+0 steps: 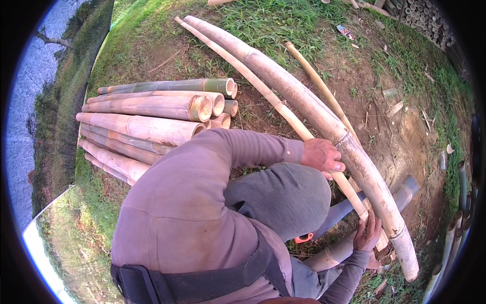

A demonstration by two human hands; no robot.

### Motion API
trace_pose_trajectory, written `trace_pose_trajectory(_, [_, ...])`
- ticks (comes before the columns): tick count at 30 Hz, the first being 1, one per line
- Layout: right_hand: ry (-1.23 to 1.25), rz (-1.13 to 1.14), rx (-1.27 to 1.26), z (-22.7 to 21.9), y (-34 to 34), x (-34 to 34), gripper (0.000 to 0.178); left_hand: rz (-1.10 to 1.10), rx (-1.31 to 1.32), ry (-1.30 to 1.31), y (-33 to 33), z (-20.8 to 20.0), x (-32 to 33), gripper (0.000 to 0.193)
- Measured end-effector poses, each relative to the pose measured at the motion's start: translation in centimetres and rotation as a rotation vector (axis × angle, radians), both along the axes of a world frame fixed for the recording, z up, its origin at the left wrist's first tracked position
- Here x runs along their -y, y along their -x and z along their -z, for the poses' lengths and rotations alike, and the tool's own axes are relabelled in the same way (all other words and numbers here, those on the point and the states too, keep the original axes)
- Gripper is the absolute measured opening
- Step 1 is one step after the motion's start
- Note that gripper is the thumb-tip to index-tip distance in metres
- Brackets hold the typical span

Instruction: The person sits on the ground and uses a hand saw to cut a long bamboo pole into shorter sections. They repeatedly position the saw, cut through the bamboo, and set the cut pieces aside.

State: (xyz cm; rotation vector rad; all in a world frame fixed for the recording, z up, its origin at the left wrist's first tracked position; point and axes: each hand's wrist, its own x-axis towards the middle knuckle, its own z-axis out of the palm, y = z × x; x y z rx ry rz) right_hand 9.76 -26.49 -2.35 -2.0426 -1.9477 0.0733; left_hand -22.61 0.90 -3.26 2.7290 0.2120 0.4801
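Observation:
A long, thin bamboo strip (283, 109) lies beside a thick bamboo pole (304, 104), both running from the far left to the near right. My left hand (322, 156) is closed over the strip about midway, its fingertips close to the thick pole. Near the strip's lower end, my right hand (368, 233) has its fingers curled round it; the palm side is hidden. A handsaw (335, 218) with an orange-edged handle lies under the strip, partly behind my knee. Below it is a short bamboo piece (331, 253).
A stack of cut bamboo poles (147, 107) lies on the left. A thinner bamboo pole (324, 88) rests behind the thick one. Another bamboo section (405, 193) sits at the right. More poles (450, 243) line the right edge, and a bamboo pile (422, 20) stands far right.

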Motion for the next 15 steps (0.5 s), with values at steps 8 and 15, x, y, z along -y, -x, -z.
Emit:
trace_pose_trajectory(8, [0.031, 0.016, -0.014, 0.0, -1.7, 1.4, 0.053, -0.014, -0.014, 0.030, -1.6, -0.4, 1.5, 0.045])
trace_pose_trajectory(15, [-0.010, 0.048, 0.032, 0.6, -3.0, 3.9, 0.053, 0.020, -0.030, 0.041, -4.2, -0.5, 2.3, 0.046])
